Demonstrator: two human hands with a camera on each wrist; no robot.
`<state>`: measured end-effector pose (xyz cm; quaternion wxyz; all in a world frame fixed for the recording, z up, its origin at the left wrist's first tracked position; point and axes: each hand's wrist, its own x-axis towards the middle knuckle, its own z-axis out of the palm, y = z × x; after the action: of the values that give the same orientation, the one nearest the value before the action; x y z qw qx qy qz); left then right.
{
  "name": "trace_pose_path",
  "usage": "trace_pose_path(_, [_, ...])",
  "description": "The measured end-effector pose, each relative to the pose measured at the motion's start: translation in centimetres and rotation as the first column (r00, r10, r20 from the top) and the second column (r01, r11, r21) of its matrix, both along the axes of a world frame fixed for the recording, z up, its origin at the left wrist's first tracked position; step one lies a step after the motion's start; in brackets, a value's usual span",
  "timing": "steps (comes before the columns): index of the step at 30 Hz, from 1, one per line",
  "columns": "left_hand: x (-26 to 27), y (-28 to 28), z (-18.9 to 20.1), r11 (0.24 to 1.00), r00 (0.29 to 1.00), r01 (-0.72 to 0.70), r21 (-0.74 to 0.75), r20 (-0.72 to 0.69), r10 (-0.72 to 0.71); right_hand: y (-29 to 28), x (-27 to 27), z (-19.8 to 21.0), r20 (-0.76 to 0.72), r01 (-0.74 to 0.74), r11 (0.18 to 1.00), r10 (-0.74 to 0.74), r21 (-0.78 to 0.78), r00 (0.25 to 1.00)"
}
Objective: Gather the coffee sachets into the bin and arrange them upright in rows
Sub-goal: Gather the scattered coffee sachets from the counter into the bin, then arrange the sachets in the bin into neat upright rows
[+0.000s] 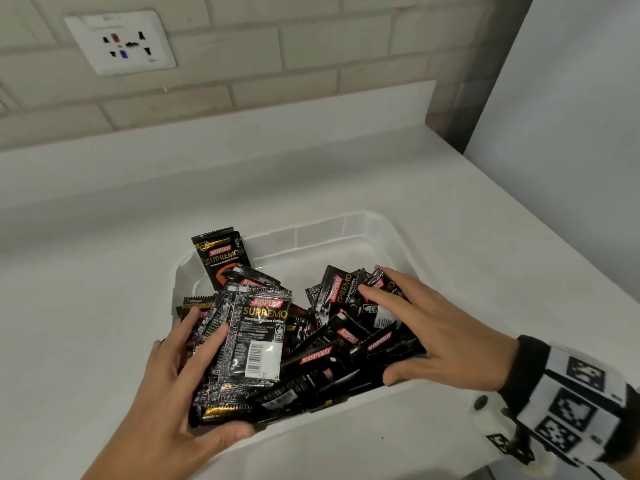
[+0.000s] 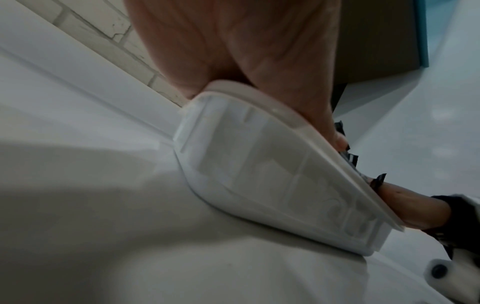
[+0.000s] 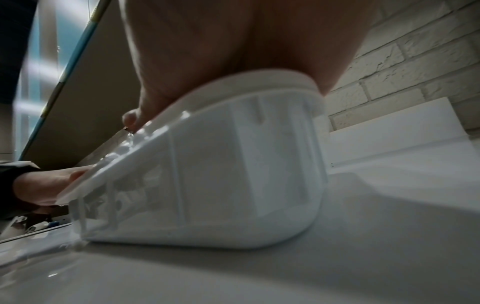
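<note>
A translucent white bin (image 1: 311,233) sits on the white counter, holding a jumbled pile of black Kopiko coffee sachets (image 1: 346,341). One sachet (image 1: 221,258) leans upright in the bin's far left corner. My left hand (image 1: 173,386) grips a stack of sachets (image 1: 256,337) at the bin's near left, fingers across the front and thumb underneath. My right hand (image 1: 433,334) rests on the pile at the right with its fingers spread. From the left wrist view only the bin's (image 2: 259,174) outer wall and my palm (image 2: 233,51) show. The right wrist view shows the bin (image 3: 221,174) under my palm (image 3: 233,41).
The counter (image 1: 104,271) runs back to a low white ledge and a brick-tile wall with a socket plate (image 1: 121,43). A tall white panel (image 1: 571,133) stands at the right. A marker-patterned band (image 1: 571,403) wraps my right wrist.
</note>
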<state>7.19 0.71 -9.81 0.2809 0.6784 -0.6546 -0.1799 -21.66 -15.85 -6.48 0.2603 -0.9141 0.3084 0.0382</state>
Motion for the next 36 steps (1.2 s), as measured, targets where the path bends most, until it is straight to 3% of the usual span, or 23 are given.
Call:
trace_pose_path(4, [-0.4, -0.4, 0.4, 0.999, 0.991, 0.034, -0.030, 0.128, -0.030, 0.1, -0.1, 0.1, -0.016, -0.020, 0.999, 0.020, -0.040, 1.000])
trace_pose_path(17, [-1.0, -0.3, 0.6, 0.998, 0.950, 0.059, -0.038, 0.310, -0.044, -0.1, -0.2, -0.5, 0.006, -0.064, 0.996, 0.064, -0.057, 0.998])
trace_pose_path(25, [-0.2, 0.8, 2.4, 0.996, 0.980, -0.081, -0.027, 0.180, 0.085, -1.1, -1.9, 2.3, 0.222, 0.037, 0.981, -0.080, 0.190, 0.972])
trace_pose_path(31, [1.6, 0.8, 4.7, 0.960, 0.973, -0.214, -0.183, 0.051, 0.227, -2.0, -4.0, 3.6, 0.327, 0.191, 0.972, -0.227, 0.139, 0.917])
trace_pose_path(36, [2.0, -1.2, 6.7, 0.951, 0.954, -0.195, -0.241, 0.177, 0.240, -2.0, -4.3, 2.7, 0.291, 0.213, 0.971, -0.236, 0.109, 0.927])
